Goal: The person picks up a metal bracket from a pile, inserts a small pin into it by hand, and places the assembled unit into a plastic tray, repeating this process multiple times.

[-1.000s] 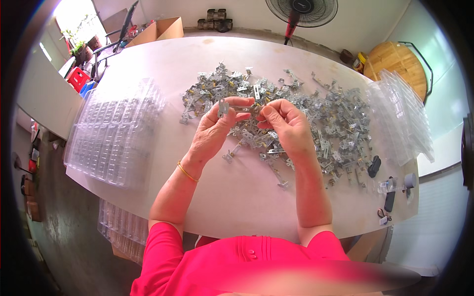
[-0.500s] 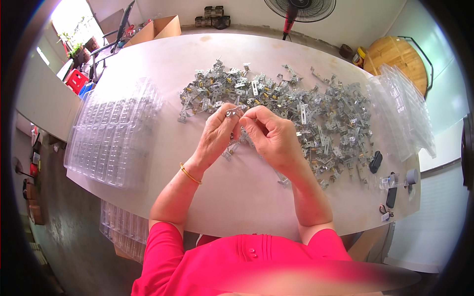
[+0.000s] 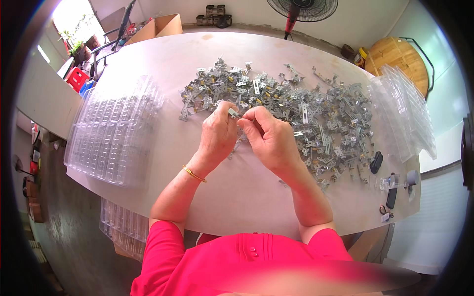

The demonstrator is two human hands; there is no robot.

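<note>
Both my hands meet over the near edge of a wide heap of small silver metal brackets [image 3: 316, 106], some with brass-coloured parts. Between the thumb and fingers of my left hand [image 3: 218, 132] is a small metal bracket [image 3: 233, 113], its flat end showing above the knuckles. My right hand [image 3: 270, 137] pinches at the right side of that same bracket, thumb against forefinger. Its fingertips hide whatever part they grip. A yellow bangle [image 3: 193, 173] circles my left wrist.
Clear plastic compartment trays [image 3: 111, 143] are stacked on the table's left, and more clear trays [image 3: 402, 111] lean at the right. Near the right edge lie a black clip-like object [image 3: 376, 162] and a grey-capped roll [image 3: 412, 176]. A fan [image 3: 301, 10] stands beyond the table.
My left hand has turned, so its back now shows more and the bracket sits at a different angle. The right hand stays almost in place, still pinching.
</note>
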